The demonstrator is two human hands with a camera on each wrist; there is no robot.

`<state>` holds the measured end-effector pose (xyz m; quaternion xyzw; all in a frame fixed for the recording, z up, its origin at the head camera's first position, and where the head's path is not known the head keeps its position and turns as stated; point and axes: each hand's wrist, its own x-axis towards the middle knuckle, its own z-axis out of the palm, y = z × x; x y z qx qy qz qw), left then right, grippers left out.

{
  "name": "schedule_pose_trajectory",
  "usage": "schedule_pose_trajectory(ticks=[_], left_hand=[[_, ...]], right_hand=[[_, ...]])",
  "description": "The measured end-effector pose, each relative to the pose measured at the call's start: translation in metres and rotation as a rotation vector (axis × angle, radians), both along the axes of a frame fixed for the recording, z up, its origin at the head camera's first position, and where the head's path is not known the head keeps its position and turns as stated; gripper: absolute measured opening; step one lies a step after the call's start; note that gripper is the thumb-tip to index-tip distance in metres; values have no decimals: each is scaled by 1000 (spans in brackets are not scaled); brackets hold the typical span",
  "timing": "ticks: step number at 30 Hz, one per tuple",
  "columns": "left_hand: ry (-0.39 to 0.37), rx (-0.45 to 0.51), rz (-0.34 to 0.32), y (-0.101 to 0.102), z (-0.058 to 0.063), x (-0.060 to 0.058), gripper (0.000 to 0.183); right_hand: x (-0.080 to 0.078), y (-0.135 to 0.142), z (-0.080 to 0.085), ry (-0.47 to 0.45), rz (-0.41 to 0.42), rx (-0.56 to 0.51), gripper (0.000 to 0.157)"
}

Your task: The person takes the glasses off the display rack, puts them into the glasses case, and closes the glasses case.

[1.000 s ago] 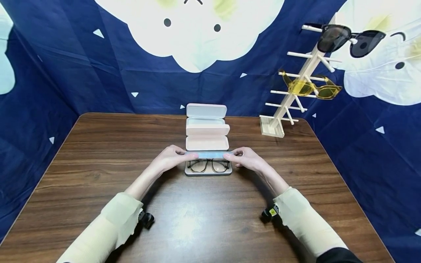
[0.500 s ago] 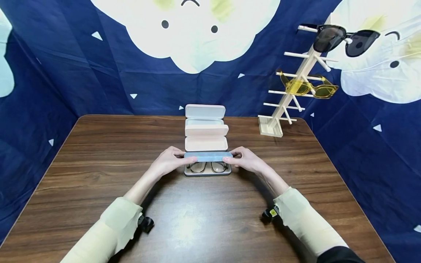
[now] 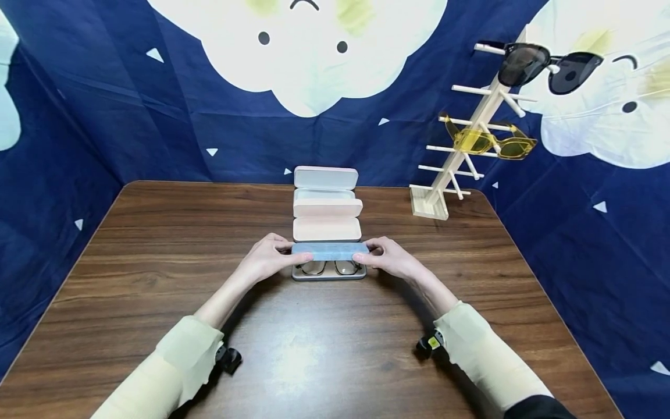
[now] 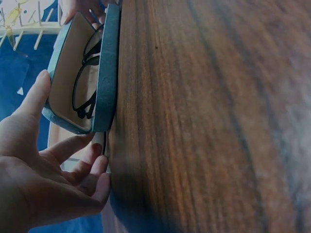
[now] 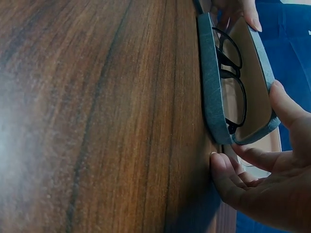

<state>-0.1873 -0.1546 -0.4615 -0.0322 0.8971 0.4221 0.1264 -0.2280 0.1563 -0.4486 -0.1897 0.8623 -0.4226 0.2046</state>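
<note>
A blue-grey glasses case lies partly open on the table, its lid tilted forward over the base. Inside, against the beige lining, sits a pair of dark-framed eyeglasses; the lid covers their upper part in the head view. My left hand grips the lid's left end, thumb on the front edge and fingers behind. At the right end, my right hand holds the lid the same way, as the right wrist view also shows. Both wrist views look into the case from its ends.
Directly behind stand pale pink open cases in a row. A wooden rack at the back right carries black sunglasses and yellow sunglasses. The brown table ends at a blue cloth backdrop.
The blue-grey lid has swung forward and down, hiding more of the eyeglasses. Both hands have kept their hold on its ends; the head view has shifted slightly.
</note>
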Motion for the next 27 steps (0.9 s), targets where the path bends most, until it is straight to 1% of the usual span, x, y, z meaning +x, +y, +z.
schedule_pose_trajectory(ticks=[10, 13, 16, 19, 23, 27], left_hand=[[57, -36, -43, -1, -3, 1, 99], [97, -68, -69, -1, -4, 2, 99], [152, -125, -106, -1, -4, 5, 95], [186, -174, -137, 0, -2, 7, 91], [200, -201, -144, 2, -1, 11, 91], [230, -231, -139, 6, -3, 16, 92]], right_hand=[[1, 1, -6, 17, 27, -51, 33], [3, 0, -9, 61, 21, -26, 36], [6, 0, -11, 121, 11, 10, 39], [9, 0, -12, 149, -6, 27, 41], [11, 0, -12, 157, -43, 60, 50], [13, 0, -13, 173, -65, 107, 59]])
